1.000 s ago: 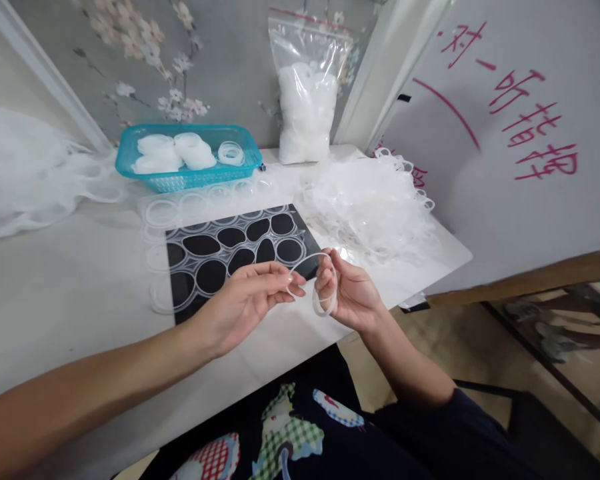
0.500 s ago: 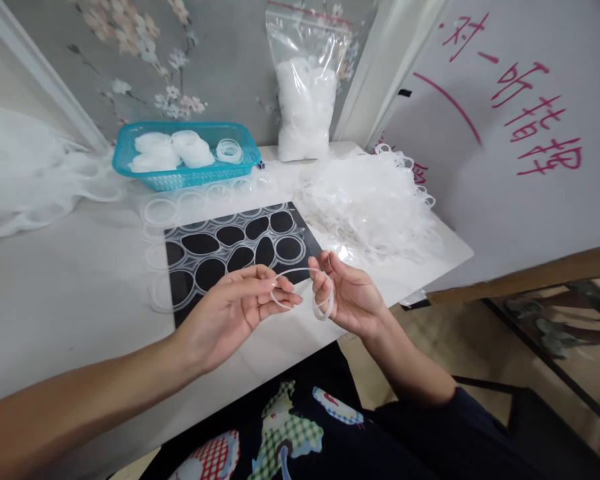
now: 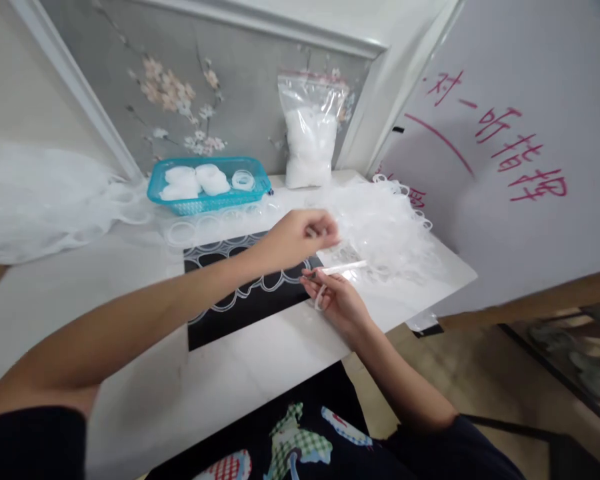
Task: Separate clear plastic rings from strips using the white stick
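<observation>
My left hand [image 3: 313, 232] is raised over the upper right part of the black mat [image 3: 220, 328], its fingers curled and blurred around something pale. Below it, my right hand [image 3: 337, 297] pinches a slim, light-coloured tool [image 3: 347, 267] that points right. A white ring [image 3: 320, 298] hangs at the fingers of that same hand. Under my left forearm, a clear sheet of joined rings [image 3: 273, 283] lies partly on the mat. To the right is a heap of translucent white ring sheets [image 3: 380, 220].
A blue basket [image 3: 200, 205] with bundles of white rings stands at the back. Beside it is a clear zip bag [image 3: 310, 143] full of white material. More translucent sheets [image 3: 40, 200] lie at the left. A board with red writing [image 3: 520, 233] stands at the right.
My left hand has moved up and right, away from the ring between both hands, and its fingers have curled. The slim tool now shows in my right hand. The view has shifted.
</observation>
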The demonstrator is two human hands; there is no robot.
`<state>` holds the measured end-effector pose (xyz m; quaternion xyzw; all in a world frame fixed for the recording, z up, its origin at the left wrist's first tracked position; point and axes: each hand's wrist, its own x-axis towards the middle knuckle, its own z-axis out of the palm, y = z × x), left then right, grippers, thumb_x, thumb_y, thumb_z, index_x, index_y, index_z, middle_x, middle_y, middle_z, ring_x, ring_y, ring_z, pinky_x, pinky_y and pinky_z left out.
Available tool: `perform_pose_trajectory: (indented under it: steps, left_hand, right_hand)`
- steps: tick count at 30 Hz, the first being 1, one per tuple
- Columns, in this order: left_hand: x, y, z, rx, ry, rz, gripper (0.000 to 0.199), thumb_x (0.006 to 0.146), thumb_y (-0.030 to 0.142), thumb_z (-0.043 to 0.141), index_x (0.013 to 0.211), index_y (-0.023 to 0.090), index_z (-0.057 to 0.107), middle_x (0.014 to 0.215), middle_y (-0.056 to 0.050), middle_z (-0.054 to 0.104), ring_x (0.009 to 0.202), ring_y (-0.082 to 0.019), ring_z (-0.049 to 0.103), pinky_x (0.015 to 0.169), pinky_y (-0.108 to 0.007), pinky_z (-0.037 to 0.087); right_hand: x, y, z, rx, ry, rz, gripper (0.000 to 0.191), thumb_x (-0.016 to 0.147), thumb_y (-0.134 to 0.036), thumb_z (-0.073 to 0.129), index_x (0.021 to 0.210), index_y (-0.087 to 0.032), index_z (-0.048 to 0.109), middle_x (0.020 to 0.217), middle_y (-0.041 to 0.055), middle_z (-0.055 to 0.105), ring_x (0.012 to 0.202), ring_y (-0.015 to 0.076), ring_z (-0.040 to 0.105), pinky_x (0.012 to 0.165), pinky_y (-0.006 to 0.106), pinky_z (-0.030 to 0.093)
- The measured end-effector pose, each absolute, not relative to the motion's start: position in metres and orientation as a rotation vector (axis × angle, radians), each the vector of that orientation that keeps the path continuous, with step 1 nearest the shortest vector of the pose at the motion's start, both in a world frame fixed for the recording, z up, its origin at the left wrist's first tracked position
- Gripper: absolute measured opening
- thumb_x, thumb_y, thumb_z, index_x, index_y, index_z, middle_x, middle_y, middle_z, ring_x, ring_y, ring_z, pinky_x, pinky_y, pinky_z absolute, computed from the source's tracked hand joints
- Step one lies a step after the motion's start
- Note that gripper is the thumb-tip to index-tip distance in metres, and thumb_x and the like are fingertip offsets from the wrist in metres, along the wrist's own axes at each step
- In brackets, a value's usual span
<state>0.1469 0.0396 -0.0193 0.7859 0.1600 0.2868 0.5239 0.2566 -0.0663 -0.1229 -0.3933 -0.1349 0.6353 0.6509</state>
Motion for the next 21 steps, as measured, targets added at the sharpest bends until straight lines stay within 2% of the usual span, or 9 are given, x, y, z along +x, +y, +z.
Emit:
perform_pose_trajectory:
  steps: [2,5,7,9,10,12,15,18,21]
  left_hand:
    - [0.193,0.066,-0.008,2.105,0.373,0.815,0.011,0.085,0.022,0.062,0.085,0.012,0.065,0.088,-0.004,0.065,0.082,-0.015,0.059,0.080,-0.030,0.043]
    - [0.239,0.092,-0.002,2.498,0.645,0.606,0.023,0.089,0.017,0.055,0.108,0.008,0.064,0.107,-0.011,0.064,0.099,-0.021,0.060,0.089,-0.035,0.042]
    - [0.238,0.095,-0.012,2.574,0.738,0.564,0.038,0.082,0.009,0.060,0.120,0.003,0.057,0.120,-0.019,0.058,0.111,-0.029,0.055,0.094,-0.041,0.040]
    - [0.213,0.090,-0.030,2.638,0.755,0.553,0.042,0.081,0.005,0.057,0.123,0.003,0.055,0.126,-0.022,0.054,0.117,-0.032,0.050,0.098,-0.044,0.037]
    - [0.194,0.084,-0.041,2.689,0.756,0.538,0.038,0.083,0.005,0.053,0.121,0.003,0.056,0.124,-0.022,0.056,0.116,-0.032,0.051,0.097,-0.045,0.037]
    - [0.152,0.070,-0.064,2.862,0.749,0.444,0.025,0.089,0.012,0.047,0.106,0.004,0.063,0.108,-0.020,0.063,0.105,-0.031,0.056,0.091,-0.045,0.041]
    - [0.099,0.046,-0.095,2.929,0.670,0.319,0.025,0.093,0.019,0.045,0.094,0.010,0.068,0.092,-0.014,0.067,0.091,-0.026,0.058,0.083,-0.040,0.044]
    - [0.073,0.026,-0.119,3.017,0.486,0.347,0.028,0.093,0.014,0.042,0.106,0.012,0.067,0.109,-0.013,0.067,0.097,-0.025,0.058,0.081,-0.038,0.043]
    - [0.069,0.014,-0.133,3.062,0.395,0.414,0.032,0.090,0.005,0.042,0.113,0.011,0.064,0.118,-0.013,0.066,0.102,-0.026,0.058,0.082,-0.038,0.041]
  right_hand:
    - [0.254,-0.062,-0.128,-0.910,-0.336,1.403,0.020,0.065,-0.027,0.085,0.077,-0.017,0.072,0.089,0.0027,0.075,0.081,0.0136,0.071,0.081,0.021,0.057]
    - [0.252,-0.063,-0.130,-0.927,-0.379,1.353,0.022,0.065,-0.029,0.086,0.078,-0.017,0.073,0.090,0.0034,0.075,0.081,0.0143,0.071,0.078,0.022,0.057]
    - [0.256,-0.068,-0.131,-0.963,-0.405,1.301,0.022,0.066,-0.031,0.085,0.079,-0.017,0.073,0.091,0.0043,0.075,0.078,0.0143,0.070,0.071,0.021,0.056]
    - [0.265,-0.070,-0.131,-1.003,-0.467,1.235,0.022,0.068,-0.034,0.083,0.079,-0.018,0.073,0.090,0.0048,0.074,0.072,0.0136,0.069,0.060,0.019,0.053]
    - [0.270,-0.070,-0.131,-1.025,-0.521,1.192,0.022,0.069,-0.035,0.083,0.080,-0.018,0.073,0.089,0.0051,0.074,0.069,0.0130,0.067,0.055,0.019,0.051]
    - [0.282,-0.065,-0.129,-1.101,-0.673,1.082,0.023,0.071,-0.038,0.081,0.081,-0.018,0.074,0.086,0.0059,0.074,0.062,0.0119,0.063,0.050,0.019,0.046]
    - [0.293,-0.049,-0.125,-1.288,-1.007,0.921,0.026,0.074,-0.042,0.076,0.082,-0.018,0.075,0.078,0.0062,0.073,0.053,0.0119,0.056,0.048,0.023,0.044]
    - [0.290,-0.031,-0.128,-1.407,-1.270,0.895,0.030,0.074,-0.046,0.073,0.083,-0.017,0.074,0.061,0.0025,0.066,0.046,0.0124,0.052,0.045,0.025,0.041]
    - [0.283,-0.022,-0.137,-1.423,-1.363,0.911,0.032,0.074,-0.048,0.072,0.082,-0.017,0.073,0.059,0.0013,0.065,0.047,0.0130,0.054,0.048,0.025,0.040]
